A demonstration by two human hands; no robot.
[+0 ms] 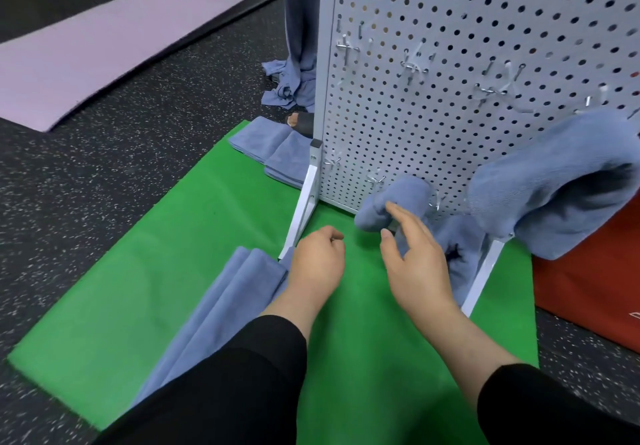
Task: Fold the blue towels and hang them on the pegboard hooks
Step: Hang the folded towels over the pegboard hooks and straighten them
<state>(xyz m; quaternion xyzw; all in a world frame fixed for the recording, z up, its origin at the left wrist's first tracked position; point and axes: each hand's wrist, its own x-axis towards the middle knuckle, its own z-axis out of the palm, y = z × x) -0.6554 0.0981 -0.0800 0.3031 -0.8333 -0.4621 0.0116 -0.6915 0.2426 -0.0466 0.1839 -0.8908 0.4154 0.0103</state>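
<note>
Okay, my right hand (414,254) is spread loose, fingertips at the small blue towel (394,204) hung low on the pegboard (450,64); my left hand (320,257) is curled, holding nothing. These look soft, light, floppy, so I'd pinch a folded edge. More folded towels (221,306) lie at seven o'clock; no containers here.

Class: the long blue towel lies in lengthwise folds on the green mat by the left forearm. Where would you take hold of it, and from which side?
Probably pinch the long towel at its far end, near the left hand, coming from above: the stacked folds end there and lie flat on the green mat.
</note>
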